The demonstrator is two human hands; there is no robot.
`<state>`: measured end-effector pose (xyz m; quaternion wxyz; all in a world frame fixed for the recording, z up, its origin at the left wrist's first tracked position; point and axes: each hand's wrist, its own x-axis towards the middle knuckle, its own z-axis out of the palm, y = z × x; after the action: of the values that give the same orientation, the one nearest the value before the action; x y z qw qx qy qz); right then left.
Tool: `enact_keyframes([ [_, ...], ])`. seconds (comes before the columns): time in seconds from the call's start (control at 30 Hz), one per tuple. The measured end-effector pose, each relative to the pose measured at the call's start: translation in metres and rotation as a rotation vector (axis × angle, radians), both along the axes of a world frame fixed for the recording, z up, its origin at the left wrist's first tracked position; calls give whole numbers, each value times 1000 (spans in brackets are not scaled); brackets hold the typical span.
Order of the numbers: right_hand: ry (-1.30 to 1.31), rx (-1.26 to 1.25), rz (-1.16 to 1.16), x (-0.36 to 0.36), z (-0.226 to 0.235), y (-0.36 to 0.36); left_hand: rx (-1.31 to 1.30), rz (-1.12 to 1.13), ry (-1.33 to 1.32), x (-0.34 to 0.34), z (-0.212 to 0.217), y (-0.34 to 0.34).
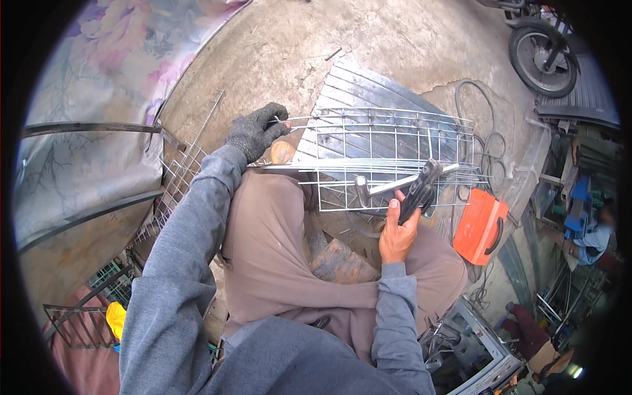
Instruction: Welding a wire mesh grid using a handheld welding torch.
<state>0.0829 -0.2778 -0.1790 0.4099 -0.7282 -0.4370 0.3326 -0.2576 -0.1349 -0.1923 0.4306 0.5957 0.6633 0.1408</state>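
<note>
My left hand [257,131], in a dark knitted glove, is up at the left end of a wire grid [395,120]. Its fingers are curled round a wire that runs into the grid. My bare right hand [399,230] grips a black electrode holder [421,187] over the grid's near right part. A silver hammer-like metal tool [401,185] lies slantwise by the holder's jaws; whether it touches them I cannot tell. Several loose straight wires [368,165] run across the grid. Beneath it is a ribbed metal sheet [368,85].
An orange box-shaped welding machine [479,227] stands at the right, with black cable [490,138] looped behind it. Another wire mesh [181,168] leans at the left by a floral sheet [112,39]. A motorcycle wheel [543,62] is at the far right. A person [596,237] is at the right edge.
</note>
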Motion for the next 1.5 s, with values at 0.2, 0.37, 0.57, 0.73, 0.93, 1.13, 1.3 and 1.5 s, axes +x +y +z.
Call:
enact_keyframes([
  [0.2, 44, -129, -9, -3, 10, 2, 71, 7, -73, -5, -7, -3],
  [0.37, 15, -110, -7, -1, 10, 3, 89, -16, -89, -1, -5, -1],
  [0.57, 58, -98, -8, -2, 6, 1, 69, 23, -124, -4, -10, -3],
  [0.73, 60, -116, -18, 0, 7, 2, 41, 56, -120, 3, -7, -4],
  [0.93, 19, -124, -7, -3, 14, 4, 43, 12, -139, -6, -7, -2],
  [1.13, -10, -14, 14, -6, 20, 2, 117, -6, 12, -8, -11, 2],
  [1.3, -81, -7, 39, 1, 13, -6, 93, -22, 151, 6, 0, 5],
  [1.5, 11, -177, 132, 6, 51, 9, -7, 125, 192, 10, 2, 2],
])
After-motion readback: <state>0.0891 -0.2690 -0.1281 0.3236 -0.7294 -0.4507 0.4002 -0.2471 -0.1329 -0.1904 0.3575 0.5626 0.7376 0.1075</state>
